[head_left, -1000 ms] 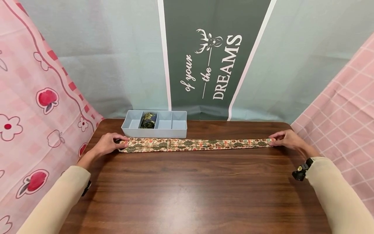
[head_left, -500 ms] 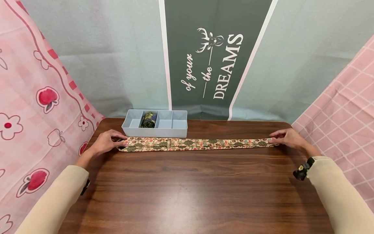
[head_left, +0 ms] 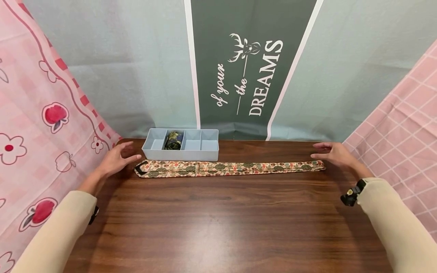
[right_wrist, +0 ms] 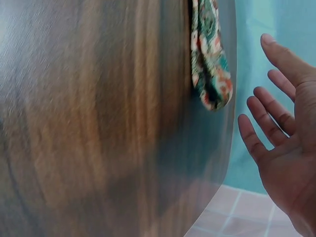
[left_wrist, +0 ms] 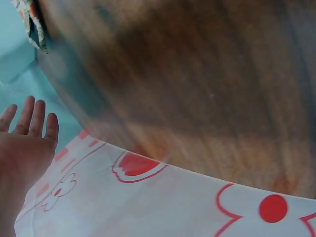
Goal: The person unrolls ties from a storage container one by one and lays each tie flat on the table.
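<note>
A patterned necktie (head_left: 232,169), folded lengthwise, lies flat across the table in the head view. Its wide end with dark lining points left, and its folded end (right_wrist: 215,84) points right. Just beyond the wide end, my left hand (head_left: 114,161) hovers with thumb and fingers spread, holding nothing. Past the other end my right hand (head_left: 336,154) is likewise apart from the tie, fingers extended. In the left wrist view the left hand (left_wrist: 24,148) shows straight fingers; the right hand (right_wrist: 291,133) has its fingers spread in the right wrist view.
Behind the tie's left half stands a light blue divided box (head_left: 181,155). One of its compartments holds a rolled dark floral necktie (head_left: 174,140). The brown wooden table (head_left: 218,220) meets printed cloth backdrops at the back and both sides.
Both hands have let go of the tie's ends and drawn slightly away, the left one outward to the left. The tie stays stretched out in the same place.
</note>
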Tool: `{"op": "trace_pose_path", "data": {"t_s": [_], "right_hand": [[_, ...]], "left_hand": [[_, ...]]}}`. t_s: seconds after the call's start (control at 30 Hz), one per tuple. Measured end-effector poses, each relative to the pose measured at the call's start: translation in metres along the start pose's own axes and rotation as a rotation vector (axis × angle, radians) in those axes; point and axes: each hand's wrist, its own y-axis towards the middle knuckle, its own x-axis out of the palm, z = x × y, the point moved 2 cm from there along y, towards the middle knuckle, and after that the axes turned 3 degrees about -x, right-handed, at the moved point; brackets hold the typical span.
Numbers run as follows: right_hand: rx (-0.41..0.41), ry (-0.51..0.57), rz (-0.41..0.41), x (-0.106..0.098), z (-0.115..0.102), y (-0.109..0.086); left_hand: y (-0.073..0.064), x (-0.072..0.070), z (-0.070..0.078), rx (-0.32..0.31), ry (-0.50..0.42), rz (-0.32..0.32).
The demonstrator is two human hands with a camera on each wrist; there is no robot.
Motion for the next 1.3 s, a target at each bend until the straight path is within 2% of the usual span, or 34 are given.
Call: {"op": "trace_pose_path", "data": {"t_s": [0.2,0.37,0.47,0.8,1.1,1.3], "right_hand": [[-0.038,-0.045,-0.013,-0.002,-0.017,0.007],[-0.065,-0.042,-0.016,-0.001,-0.035,0.015],[-0.089,-0.046,-0.027,0.002,-0.047,0.021],[-0.211,-0.026,-0.083,0.027,-0.091,0.037],[-0.292,-0.007,-0.138,0.043,-0.131,0.052],[-0.362,-0.011,-0.157,0.052,-0.156,0.058]], "left_hand": [[0.007,-0.002,0.012,0.049,0.053,0.011],[0.014,0.004,0.022,0.146,0.107,0.023],[0.017,0.009,0.027,0.17,0.149,0.013],[0.03,0.02,0.048,0.177,0.26,-0.038],[0.039,0.027,0.054,0.189,0.313,-0.109],[0.045,0.033,0.058,0.175,0.323,-0.123]]}}
